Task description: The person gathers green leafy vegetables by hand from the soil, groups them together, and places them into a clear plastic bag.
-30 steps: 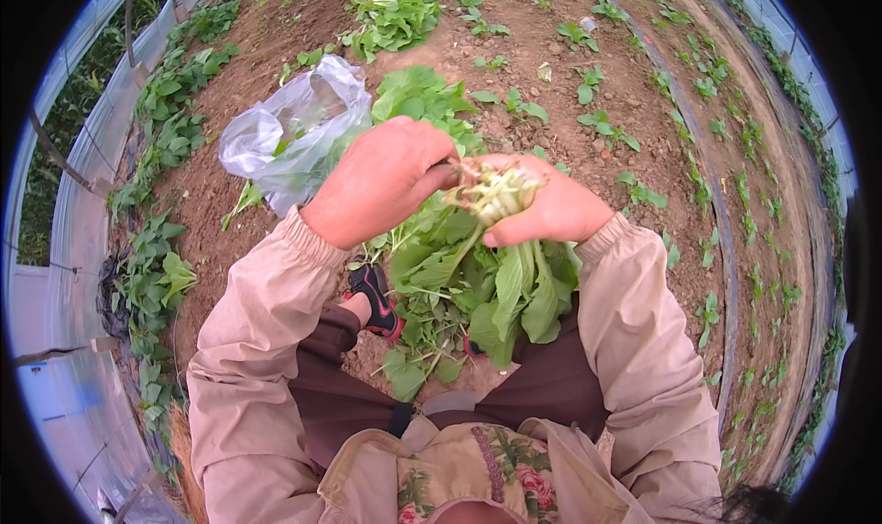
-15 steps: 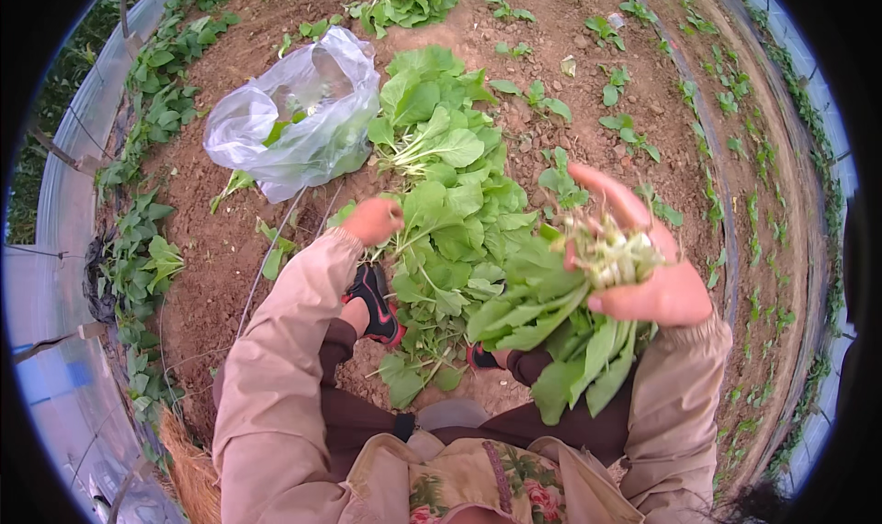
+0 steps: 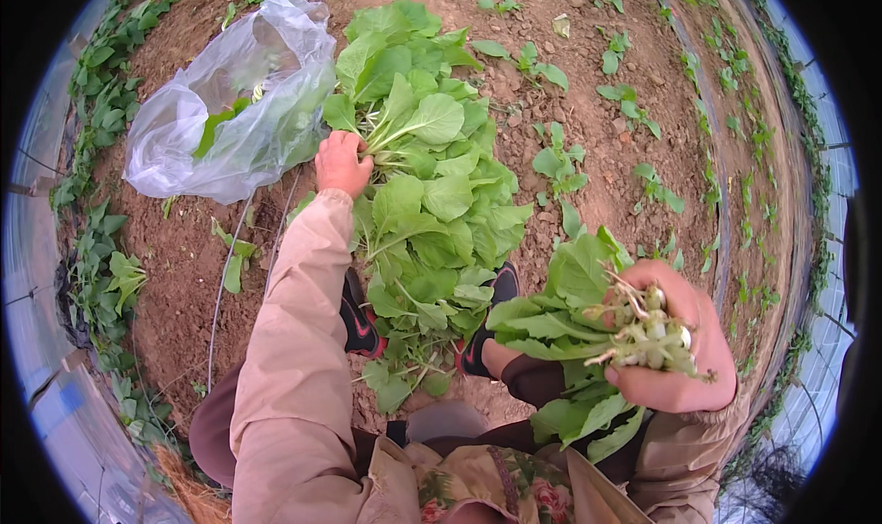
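Observation:
My right hand [image 3: 694, 336] is wrapped round a bunch of leafy greens [image 3: 588, 285], its pale stems and thin roots bundled at the palm while the broad leaves hang toward my lap. A long heap of the same leafy greens [image 3: 450, 193] lies on the soil between my feet and stretches away from me. At the heap's left edge, my left hand [image 3: 343, 164] has its fingers curled on the stem ends of some greens; its fingertips are partly hidden. Just left of it sits a crumpled clear plastic bag [image 3: 276, 138], its mouth open, with some greens inside.
Small seedlings [image 3: 559, 164] grow in rows across the brown soil [image 3: 514, 28] to the right. Leafy vines [image 3: 96, 157] run along the left, beside plastic sheeting [image 3: 37, 276]. My shoes [image 3: 361, 322] flank the heap's near end. A thin wire [image 3: 228, 285] rises from the ground near the bag.
My left hand has reached forward along the heap to the stem ends. My right hand has closed more tightly round its bunch and shifted slightly right and nearer. The view has tilted nearer.

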`<state>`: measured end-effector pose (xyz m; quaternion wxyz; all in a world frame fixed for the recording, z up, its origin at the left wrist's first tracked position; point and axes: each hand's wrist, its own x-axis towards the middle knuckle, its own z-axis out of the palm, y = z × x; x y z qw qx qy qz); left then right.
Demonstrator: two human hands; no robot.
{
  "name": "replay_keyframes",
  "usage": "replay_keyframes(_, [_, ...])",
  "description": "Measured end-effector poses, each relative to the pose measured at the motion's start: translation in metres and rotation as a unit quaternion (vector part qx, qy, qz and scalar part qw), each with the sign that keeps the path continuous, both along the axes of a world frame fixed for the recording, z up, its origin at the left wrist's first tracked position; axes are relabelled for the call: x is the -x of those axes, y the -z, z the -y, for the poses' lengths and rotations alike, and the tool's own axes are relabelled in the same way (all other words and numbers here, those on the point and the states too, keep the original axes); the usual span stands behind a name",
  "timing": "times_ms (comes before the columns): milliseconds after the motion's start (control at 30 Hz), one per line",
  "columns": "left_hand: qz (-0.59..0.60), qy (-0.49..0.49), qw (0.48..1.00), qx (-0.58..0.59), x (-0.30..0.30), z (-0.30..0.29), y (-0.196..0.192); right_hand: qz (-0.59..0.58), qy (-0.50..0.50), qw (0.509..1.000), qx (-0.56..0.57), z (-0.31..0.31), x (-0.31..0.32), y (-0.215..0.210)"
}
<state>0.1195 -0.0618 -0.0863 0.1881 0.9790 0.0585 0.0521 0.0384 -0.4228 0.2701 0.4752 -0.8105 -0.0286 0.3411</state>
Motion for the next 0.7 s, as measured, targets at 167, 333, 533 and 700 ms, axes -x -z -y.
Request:
replay_keyframes(167, [-0.027,0.065,0.936,0.345,0.012,0.005,-0.092,-0.011,0.009,1.000,-0.010,-0.001,0.005,-0.003])
replay_keyframes(333, [-0.053,0.166,0.916,0.361,0.052,0.044,-0.211,0.136,-0.130,0.974,-0.126,0.001,0.002,0.009])
replay_keyframes(533, [-0.059,0.255,0.882,0.391,0.107,0.094,-0.304,0.065,-0.159,0.945,-0.279,-0.015,0.009,0.013])
replay_keyframes(700, [-0.012,0.270,0.902,0.337,0.133,0.107,-0.328,-0.009,-0.174,0.939,-0.296,-0.018,0.013,0.026])
